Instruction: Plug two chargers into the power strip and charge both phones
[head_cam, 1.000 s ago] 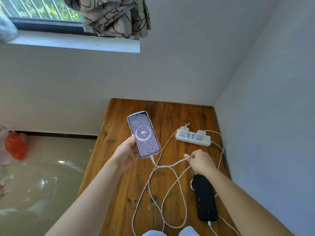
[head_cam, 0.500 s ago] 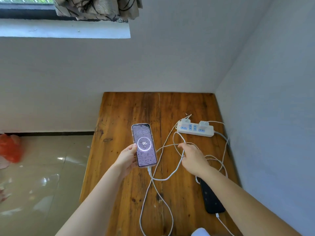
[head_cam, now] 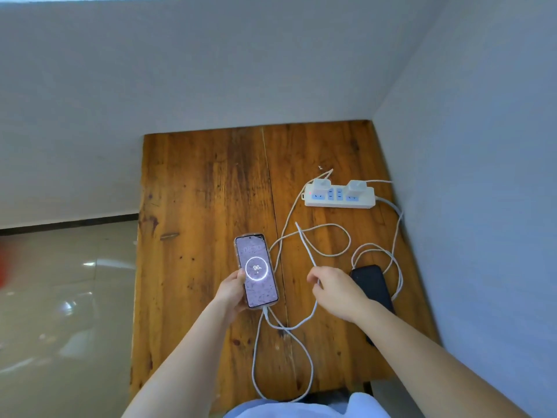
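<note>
My left hand (head_cam: 231, 292) holds a phone (head_cam: 256, 271) by its lower left edge; the lit screen shows a ring with 96, and a white cable is plugged into its bottom. My right hand (head_cam: 334, 289) pinches that white cable (head_cam: 306, 247) just above the wooden table (head_cam: 205, 206). A black phone (head_cam: 372, 285) lies face up right behind my right hand, partly hidden by the wrist. The white power strip (head_cam: 340, 200) sits at the back right with two white chargers (head_cam: 322, 184) plugged in, and a red light glows at its left end.
Loose loops of white cable (head_cam: 376, 254) lie across the table's right half and hang over its front edge. Walls close off the table at the back and right. A glossy tiled floor (head_cam: 60, 297) lies to the left.
The view has tilted down. My left hand has lowered the lit phone toward me. My right hand has drawn back along the cable, from near the strip to beside the black phone.
</note>
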